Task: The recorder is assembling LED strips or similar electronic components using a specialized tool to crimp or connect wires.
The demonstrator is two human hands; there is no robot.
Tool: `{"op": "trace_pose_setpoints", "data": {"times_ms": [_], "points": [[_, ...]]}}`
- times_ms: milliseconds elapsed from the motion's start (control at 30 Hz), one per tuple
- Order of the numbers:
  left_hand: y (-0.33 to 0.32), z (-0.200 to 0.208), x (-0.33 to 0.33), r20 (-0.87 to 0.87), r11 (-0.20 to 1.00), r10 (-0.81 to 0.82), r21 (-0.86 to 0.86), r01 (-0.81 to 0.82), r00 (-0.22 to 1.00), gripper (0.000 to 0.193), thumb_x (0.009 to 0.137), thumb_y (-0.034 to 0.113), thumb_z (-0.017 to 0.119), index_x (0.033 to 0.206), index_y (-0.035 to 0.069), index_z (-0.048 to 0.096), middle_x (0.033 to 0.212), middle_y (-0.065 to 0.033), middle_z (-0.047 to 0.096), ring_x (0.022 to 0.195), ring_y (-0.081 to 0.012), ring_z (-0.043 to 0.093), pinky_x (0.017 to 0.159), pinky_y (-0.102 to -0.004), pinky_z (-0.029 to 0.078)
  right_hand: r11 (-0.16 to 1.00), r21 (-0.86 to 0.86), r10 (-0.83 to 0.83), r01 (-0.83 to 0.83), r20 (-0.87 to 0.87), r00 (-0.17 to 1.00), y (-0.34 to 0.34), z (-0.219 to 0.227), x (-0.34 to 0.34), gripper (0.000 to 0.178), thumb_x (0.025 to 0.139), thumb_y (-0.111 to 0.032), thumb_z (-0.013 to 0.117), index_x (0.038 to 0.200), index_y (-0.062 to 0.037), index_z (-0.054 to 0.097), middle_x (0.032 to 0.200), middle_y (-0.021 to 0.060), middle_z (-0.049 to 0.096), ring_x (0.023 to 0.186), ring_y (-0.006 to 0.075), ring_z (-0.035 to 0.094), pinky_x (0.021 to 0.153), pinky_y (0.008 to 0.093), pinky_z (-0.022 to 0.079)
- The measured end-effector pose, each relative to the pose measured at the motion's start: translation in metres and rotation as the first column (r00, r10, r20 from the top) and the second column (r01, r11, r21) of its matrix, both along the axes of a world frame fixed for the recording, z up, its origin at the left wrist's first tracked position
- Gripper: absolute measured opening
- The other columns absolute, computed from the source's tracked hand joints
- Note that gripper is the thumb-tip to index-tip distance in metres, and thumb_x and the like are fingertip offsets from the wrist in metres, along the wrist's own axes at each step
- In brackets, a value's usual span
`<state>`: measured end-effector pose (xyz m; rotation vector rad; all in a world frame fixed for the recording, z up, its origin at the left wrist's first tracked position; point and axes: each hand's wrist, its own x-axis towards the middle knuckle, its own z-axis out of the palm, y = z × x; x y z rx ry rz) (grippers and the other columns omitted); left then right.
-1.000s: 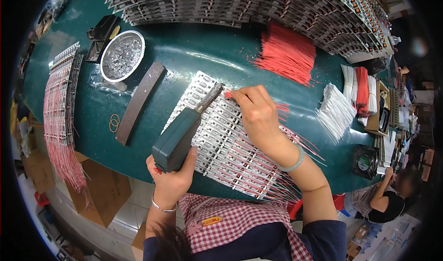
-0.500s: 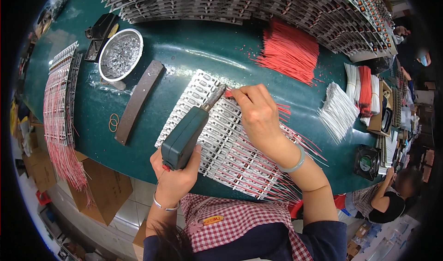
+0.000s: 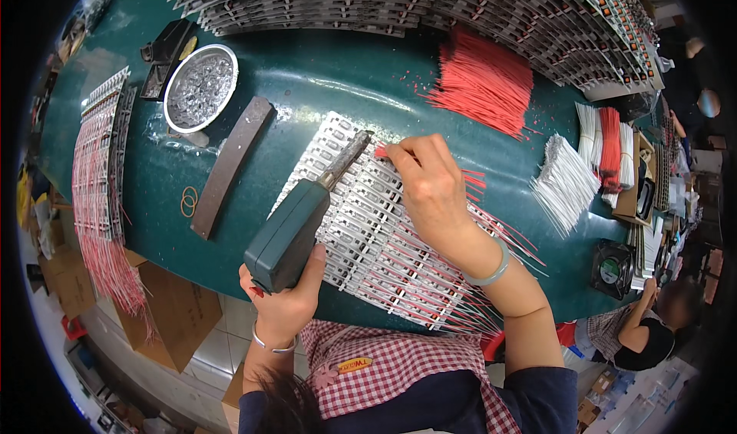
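Note:
A dark green soldering gun [image 3: 288, 234] is gripped in my left hand [image 3: 287, 307], its metal tip slanting up and right over the far edge of a panel of small circuit boards [image 3: 326, 196]. Close to that tip, my right hand [image 3: 432, 192] pinches short red wires [image 3: 380, 152] at the panel's far edge. More red wire ends [image 3: 475, 182] stick out on the other side of this hand. Red and white wires [image 3: 430, 280] lie across the near right part of the panel. Fingers hide part of the pinched wires.
Beyond the panel lies a pile of red wires [image 3: 487, 84]; white wires [image 3: 564, 184] are at right. A curved brown bar [image 3: 234, 169], rubber bands [image 3: 189, 202] and a bowl of silvery bits [image 3: 201, 88] sit left. Stacked boards [image 3: 322, 4] line the back. A person [image 3: 652, 326] sits at right.
The soldering gun's body has swung down and left with my left hand, and its tip has drawn slightly away from the red wires. My right hand keeps its pinch nearly in place.

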<state>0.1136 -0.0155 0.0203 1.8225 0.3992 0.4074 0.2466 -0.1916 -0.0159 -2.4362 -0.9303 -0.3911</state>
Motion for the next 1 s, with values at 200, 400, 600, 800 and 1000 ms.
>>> {"op": "trace_pose_setpoints", "data": {"times_ms": [200, 400, 600, 800, 1000], "points": [[0.001, 0.001, -0.005, -0.033, 0.999, -0.004, -0.036, 0.002, 0.999, 0.025, 0.074, -0.002, 0.076, 0.097, -0.004, 0.067, 0.088, -0.0066, 0.070, 0.077, -0.0118, 0.063, 0.070, -0.0248, 0.050, 1.000, 0.026, 0.003, -0.004, 0.038, 0.999, -0.001, 0.004, -0.003, 0.030, 0.066, 0.005, 0.061, 0.095, 0.0050, 0.063, 0.090, 0.0115, 0.055, 0.084, 0.0265, 0.054, 0.067, 0.0345, 0.049], [0.003, -0.001, -0.006, -0.004, 0.999, -0.002, 0.046, 0.002, 1.000, 0.020, 0.074, 0.001, 0.076, 0.091, -0.004, 0.068, 0.080, -0.0056, 0.069, 0.067, -0.0085, 0.061, 0.061, -0.0228, 0.048, 0.998, 0.029, 0.055, -0.057, 0.069, 0.996, 0.000, 0.002, -0.010, 0.031, 0.067, 0.002, 0.062, 0.098, 0.0057, 0.063, 0.091, 0.0115, 0.055, 0.083, 0.0256, 0.053, 0.068, 0.0336, 0.048], [0.004, 0.001, -0.005, 0.004, 0.997, -0.023, 0.077, 0.023, 1.000, 0.018, 0.074, 0.001, 0.076, 0.090, -0.004, 0.068, 0.076, -0.0054, 0.068, 0.064, -0.0095, 0.060, 0.059, -0.0239, 0.047, 0.998, 0.008, 0.064, -0.065, 0.032, 0.997, 0.002, 0.000, -0.012, 0.031, 0.067, 0.003, 0.061, 0.098, 0.0074, 0.064, 0.090, 0.0119, 0.055, 0.082, 0.0254, 0.053, 0.068, 0.0331, 0.048], [0.005, -0.001, -0.006, -0.026, 0.996, -0.054, 0.072, 0.056, 0.998, 0.017, 0.074, 0.000, 0.074, 0.089, -0.003, 0.068, 0.075, -0.0066, 0.067, 0.062, -0.0121, 0.061, 0.059, -0.0249, 0.047, 0.998, -0.007, 0.060, -0.060, 0.033, 0.998, 0.002, 0.000, -0.012, 0.032, 0.067, 0.004, 0.061, 0.099, 0.0083, 0.064, 0.091, 0.0128, 0.055, 0.083, 0.0259, 0.052, 0.068, 0.0329, 0.049], [0.006, -0.007, -0.007, -0.060, 0.995, -0.081, 0.052, 0.084, 0.995, 0.017, 0.074, -0.001, 0.073, 0.089, -0.003, 0.067, 0.077, -0.0079, 0.067, 0.062, -0.0140, 0.062, 0.059, -0.0257, 0.048, 1.000, 0.005, 0.007, -0.007, -0.014, 1.000, 0.006, 0.005, -0.015, 0.035, 0.066, 0.011, 0.060, 0.100, 0.0033, 0.065, 0.091, 0.0121, 0.059, 0.082, 0.0273, 0.056, 0.067, 0.0365, 0.049]]}}
